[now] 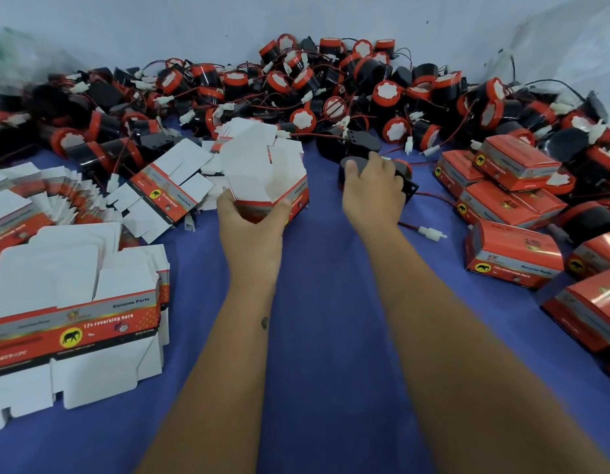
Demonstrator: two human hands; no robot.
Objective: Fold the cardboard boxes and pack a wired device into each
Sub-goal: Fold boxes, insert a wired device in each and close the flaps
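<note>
The left hand (252, 222) grips an erected box (267, 181) from below, thumb and fingers curled round its near lower edge; the box stands on the blue bench (317, 302) just left of centre, mouth open and facing up and slightly toward 12 o'clock, its white flaps splayed. The right hand (370, 186) is curled down over a black wired device (375, 172) lying just to the box's 3 o'clock side, fingers wrapped over its top. Its red lead (430, 196) trails away toward 4 o'clock and ends in a white connector (431, 231) lying on the bench.

What could go wrong: the trailing lead looks the likeliest trouble. Lifted toward the box, it may drag behind, snag on the packed boxes (512, 186) stacked at 3 o'clock, or hang over the rim so the flaps cannot close. The raised flaps could also fold inward if the device meets them on the way in, and since the box is held only at its base, a push from above might tip or squash it. The heap of devices (331, 94) at 12 o'clock has tangled wires, so a neighbour could come along with the lift.

The box's long axis seems to run roughly 10 to 4 o'clock. The device's axis is mostly hidden under the hand, so I cannot tell it. Flat box blanks (74, 319) lie at 9 o'clock
</note>
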